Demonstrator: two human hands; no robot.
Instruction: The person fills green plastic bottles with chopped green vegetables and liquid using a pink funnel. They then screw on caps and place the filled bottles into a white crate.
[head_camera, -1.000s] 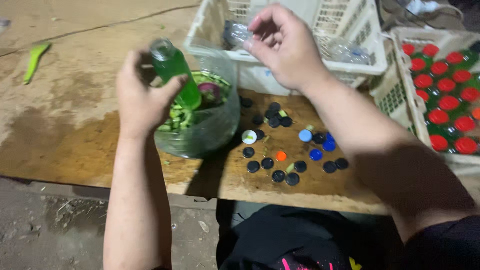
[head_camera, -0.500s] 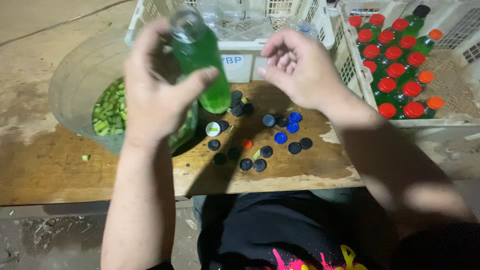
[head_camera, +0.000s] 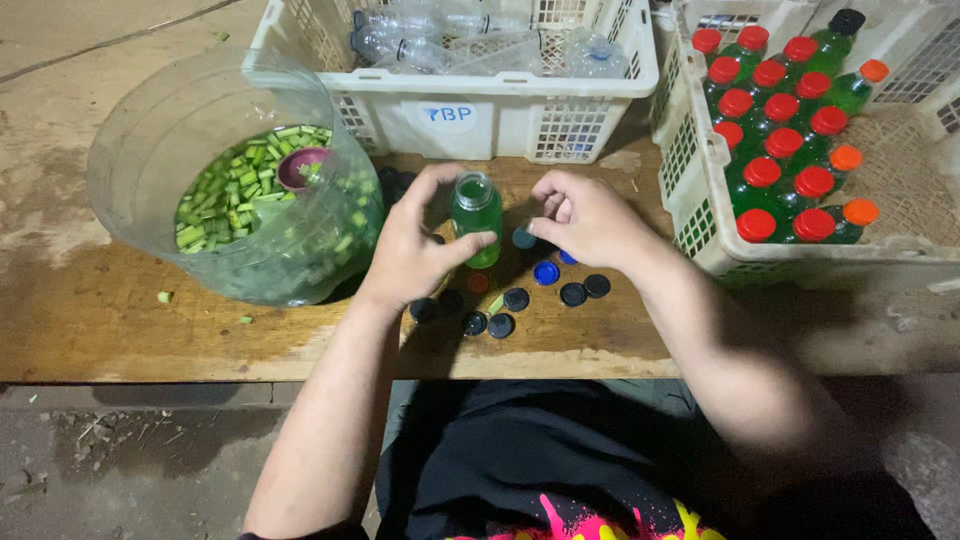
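My left hand (head_camera: 410, 250) is wrapped around a small uncapped plastic bottle (head_camera: 477, 212) full of green liquid, which stands upright on the wooden table (head_camera: 120, 320). My right hand (head_camera: 590, 215) hovers just right of the bottle with its fingers curled. Its thumb and fingertips pinch a dark bottle cap (head_camera: 523, 238) low beside the bottle. Several loose caps (head_camera: 515, 300), black, blue and one orange, lie on the table under and in front of both hands.
A big clear jar (head_camera: 150, 140) of green liquid with chopped green stems and a purple cup stands at the left. Behind is a white crate (head_camera: 450, 115) of empty clear bottles. A crate (head_camera: 690, 170) at the right holds capped green bottles.
My left hand has brought the green bottle down from the air onto the table. My right hand has dropped to the caps beside it. The view has shifted left, showing the jar.
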